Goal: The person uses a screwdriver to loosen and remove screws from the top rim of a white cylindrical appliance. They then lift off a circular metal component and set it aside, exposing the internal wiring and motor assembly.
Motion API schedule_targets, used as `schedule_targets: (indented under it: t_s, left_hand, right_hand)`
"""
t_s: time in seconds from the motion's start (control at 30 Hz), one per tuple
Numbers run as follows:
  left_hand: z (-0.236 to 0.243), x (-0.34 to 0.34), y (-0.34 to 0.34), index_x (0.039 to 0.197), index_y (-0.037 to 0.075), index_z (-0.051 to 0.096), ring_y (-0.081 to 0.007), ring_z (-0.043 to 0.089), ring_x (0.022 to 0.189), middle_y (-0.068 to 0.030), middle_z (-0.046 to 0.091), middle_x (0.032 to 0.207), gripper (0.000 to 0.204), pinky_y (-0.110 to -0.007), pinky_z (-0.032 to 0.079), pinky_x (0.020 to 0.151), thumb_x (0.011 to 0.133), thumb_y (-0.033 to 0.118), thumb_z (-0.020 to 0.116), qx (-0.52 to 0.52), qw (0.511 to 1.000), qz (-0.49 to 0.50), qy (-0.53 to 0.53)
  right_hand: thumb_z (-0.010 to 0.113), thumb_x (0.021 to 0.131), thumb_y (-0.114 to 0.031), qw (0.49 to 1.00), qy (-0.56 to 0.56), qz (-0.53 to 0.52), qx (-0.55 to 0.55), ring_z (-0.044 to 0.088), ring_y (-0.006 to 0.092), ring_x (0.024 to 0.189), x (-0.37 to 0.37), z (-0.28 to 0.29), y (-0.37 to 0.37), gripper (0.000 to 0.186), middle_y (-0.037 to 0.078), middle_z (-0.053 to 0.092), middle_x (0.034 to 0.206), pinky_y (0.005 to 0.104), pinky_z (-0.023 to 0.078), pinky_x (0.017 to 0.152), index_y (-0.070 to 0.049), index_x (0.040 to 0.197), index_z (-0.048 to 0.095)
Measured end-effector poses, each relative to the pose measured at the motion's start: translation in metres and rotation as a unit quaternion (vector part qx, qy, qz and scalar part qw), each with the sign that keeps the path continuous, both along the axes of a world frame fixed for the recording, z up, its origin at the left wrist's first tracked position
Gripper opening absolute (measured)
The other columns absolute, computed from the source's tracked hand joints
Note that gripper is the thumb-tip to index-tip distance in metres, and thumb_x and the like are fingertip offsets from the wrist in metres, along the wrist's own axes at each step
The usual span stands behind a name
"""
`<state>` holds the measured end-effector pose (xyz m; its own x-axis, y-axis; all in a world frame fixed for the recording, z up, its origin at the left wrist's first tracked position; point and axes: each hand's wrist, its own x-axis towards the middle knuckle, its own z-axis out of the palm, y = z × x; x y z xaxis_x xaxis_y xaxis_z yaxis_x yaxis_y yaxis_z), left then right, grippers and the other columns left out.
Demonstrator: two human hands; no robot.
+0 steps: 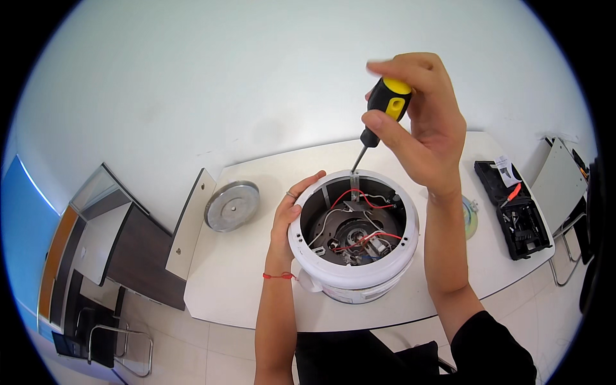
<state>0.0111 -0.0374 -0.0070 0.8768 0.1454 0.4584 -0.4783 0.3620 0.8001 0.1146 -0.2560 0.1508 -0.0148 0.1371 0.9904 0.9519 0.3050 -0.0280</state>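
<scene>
My right hand (423, 122) is closed on a yellow and black screwdriver (390, 102), tilted with its tip at a small metal bracket (355, 187) on the far rim of a white round appliance housing (346, 280), like a rice cooker body. The housing is open at the top, showing red and white wires (346, 196) and metal parts inside. My left hand (289, 212) grips the housing's left side, fingers wrapped over the outer edge.
The white table (237, 289) holds a round metal plate (232, 205) at left, an open black tool case (520, 218) with a red tool at right, and a pale yellow-green disc (468, 224) partly behind my right arm. Furniture panels and chairs stand on both sides; a wall is behind.
</scene>
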Motion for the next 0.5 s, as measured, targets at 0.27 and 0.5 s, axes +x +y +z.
schedule_targets:
  t_s: [0.27, 0.5]
  left_hand:
    - [0.002, -0.002, 0.000, 0.149, -0.012, 0.045, -0.0315, 0.056, 0.141, -0.0255, 0.044, 0.161, 0.086, -0.039, 0.047, 0.118, 0.091, 0.047, 0.068, 0.000, 1.000, 0.006, 0.007]
    - [0.001, -0.001, -0.001, 0.150, -0.012, 0.044, -0.0314, 0.055, 0.141, -0.0257, 0.044, 0.161, 0.087, -0.039, 0.047, 0.117, 0.091, 0.047, 0.069, 0.000, 1.000, 0.003, 0.004]
  right_hand:
    - [0.075, 0.084, 0.000, 0.998, -0.011, 0.052, 0.047, 0.062, 0.0188, 0.092, 0.001, 0.002, 0.015, 0.041, 0.010, 0.068, 0.108, 0.0323, 0.052, 0.080, -0.005, 0.124, 0.072]
    - [0.073, 0.079, 0.001, 0.997, -0.058, 0.040, 0.030, 0.061, 0.0199, 0.092, 0.004, 0.006, 0.011, 0.042, 0.010, 0.068, 0.108, 0.0322, 0.052, 0.079, -0.004, 0.121, 0.074]
